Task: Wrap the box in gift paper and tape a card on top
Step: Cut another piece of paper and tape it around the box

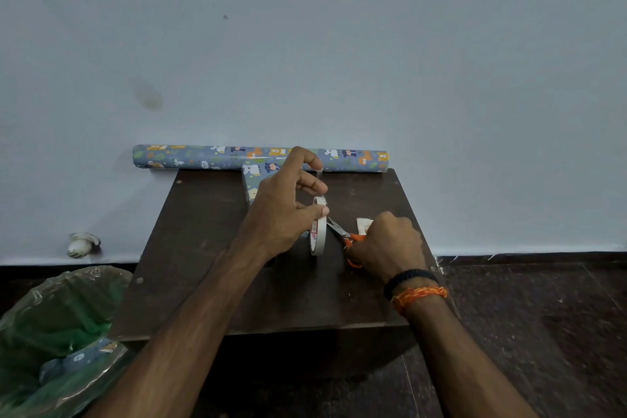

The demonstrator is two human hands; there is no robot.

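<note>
Both forearms reached over the dark table [210,282]. Left hand [285,210] pinched the tape roll [318,231] upright, strip drawn taut; right hand [386,248] gripped orange scissors [346,237] just beside the roll. Behind the roll sat the wrapped box [252,180]. Tape looked light, clingy; best held by its edges.

A plain pale blue-grey wall [339,27] fills the upper half of the view; it bears a dull smudge [148,97] toward the left and a tiny dark speck [225,17] higher up; a white skirting band [529,248] runs along its foot. Below lies a dark, mottled floor [543,332] with thin pale joint lines; a small dark brown wooden table [203,248] stands against the wall; the light is dim and even, casting soft shadows.
</note>
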